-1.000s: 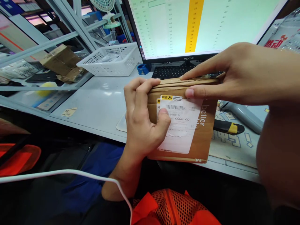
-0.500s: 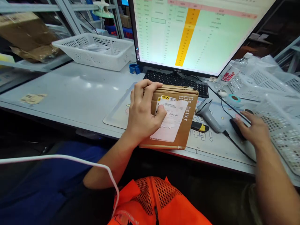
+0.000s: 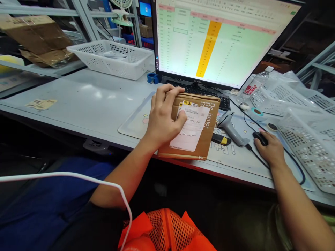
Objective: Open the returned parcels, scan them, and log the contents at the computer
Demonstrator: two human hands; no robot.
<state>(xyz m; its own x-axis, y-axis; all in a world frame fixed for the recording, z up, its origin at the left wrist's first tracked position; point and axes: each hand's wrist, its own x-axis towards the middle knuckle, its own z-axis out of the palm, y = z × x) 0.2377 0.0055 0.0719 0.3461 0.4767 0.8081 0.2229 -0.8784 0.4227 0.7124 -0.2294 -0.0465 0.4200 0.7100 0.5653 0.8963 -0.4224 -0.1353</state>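
Right hand [image 3: 270,148] has gone from the carton [image 3: 202,137] to the mouse [image 3: 261,138], curled round it. Left hand [image 3: 166,116] grips carton: thumb on label [image 3: 192,134], fingers over top edge. Carton stands tilted at desk's [image 3: 70,92] front edge; can't tell if resting. Scanner [image 3: 232,130], black-yellow handle [image 3: 221,139] close on right; perforated basket [image 3: 309,153] beyond mouse. Widest desktop stretch: left of mat [image 3: 133,127].

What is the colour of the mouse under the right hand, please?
The mouse is black; the head view shows it best.
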